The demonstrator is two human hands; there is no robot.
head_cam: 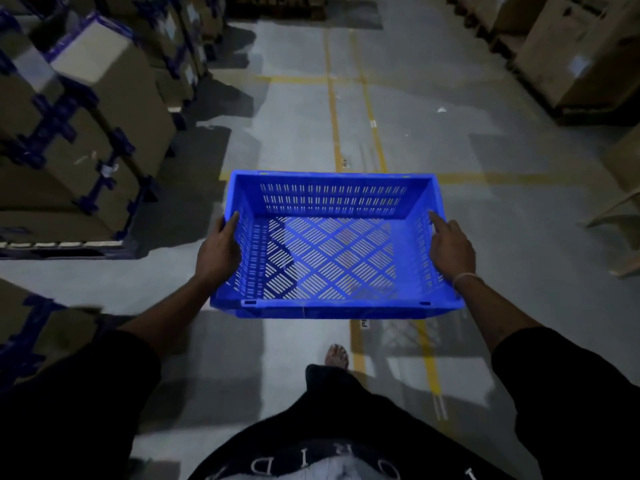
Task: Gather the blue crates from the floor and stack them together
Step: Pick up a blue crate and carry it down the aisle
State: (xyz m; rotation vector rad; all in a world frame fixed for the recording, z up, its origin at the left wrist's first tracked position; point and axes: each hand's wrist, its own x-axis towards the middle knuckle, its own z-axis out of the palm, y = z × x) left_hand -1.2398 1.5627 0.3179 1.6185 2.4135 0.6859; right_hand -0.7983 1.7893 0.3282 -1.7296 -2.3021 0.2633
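An empty blue plastic crate (332, 199) with slotted walls and a lattice bottom hangs level above the floor in front of me. My left hand (218, 251) grips its left rim, with the thumb lying along the top edge. My right hand (450, 247) grips the right rim, its index finger stretched forward along the edge. No other blue crate is in sight.
Stacked cardboard boxes (86, 133) with dark blue corner pieces line the left side on a pallet. More cartons (581, 53) stand at the far right. A grey concrete aisle (450, 140) with yellow lines (334, 133) runs ahead. My bare foot (336, 355) shows below the crate.
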